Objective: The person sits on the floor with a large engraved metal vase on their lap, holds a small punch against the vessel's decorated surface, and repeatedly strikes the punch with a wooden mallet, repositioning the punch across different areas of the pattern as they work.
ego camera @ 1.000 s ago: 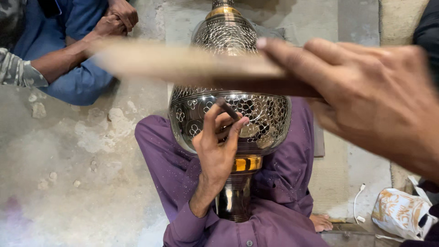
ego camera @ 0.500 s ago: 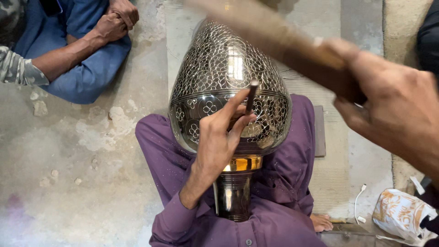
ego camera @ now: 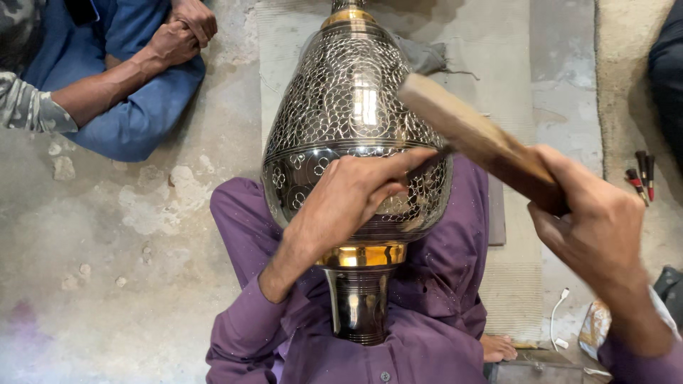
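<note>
Left hand (ego camera: pixel 356 195) rests on the belly of the big metal vase (ego camera: pixel 356 135) in the lap, fingers pinching a thin dark tool (ego camera: pixel 427 165) against it. Vase points away, neck far. Right hand (ego camera: pixel 594 235) grips a wooden mallet (ego camera: pixel 469 128), its head just beside the tool.

Vase (ego camera: pixel 341 114) on lap — tools (ego camera: pixel 642 174) right.

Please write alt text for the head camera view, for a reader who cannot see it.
The left hand presses a thin chisel against a large engraved metal vase lying across purple-clad legs, while the right hand holds a wooden mallet over it. Another person in blue sits nearby.
</note>
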